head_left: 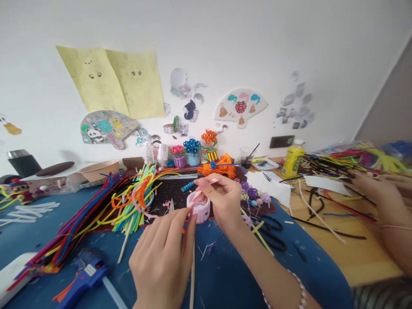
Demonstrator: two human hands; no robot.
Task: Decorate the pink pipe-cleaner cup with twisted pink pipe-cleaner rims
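My left hand (162, 255) is closed, its thumb and forefinger pinching the lower end of a pink pipe cleaner (192, 207). Higher up, my right hand (223, 201) pinches the same strip between thumb and fingers. Just behind the fingertips stands a small pale pink-lilac pot (202, 213) that looks made of pipe cleaners, partly covered by both hands. Beneath my left hand a thin pale stick (192, 274) runs toward the near edge. Black-handled scissors (272, 234) lie to the right of my right wrist, and purple flowers (249, 191) are beyond it.
Bundled pipe cleaners (135, 201) and a blue glue gun (86, 274) lie at left. Finished potted flowers (193, 152) line the wall. A yellow bottle (293, 159) stands at right. Another person's hands (380, 189) are over the wooden table (337, 262).
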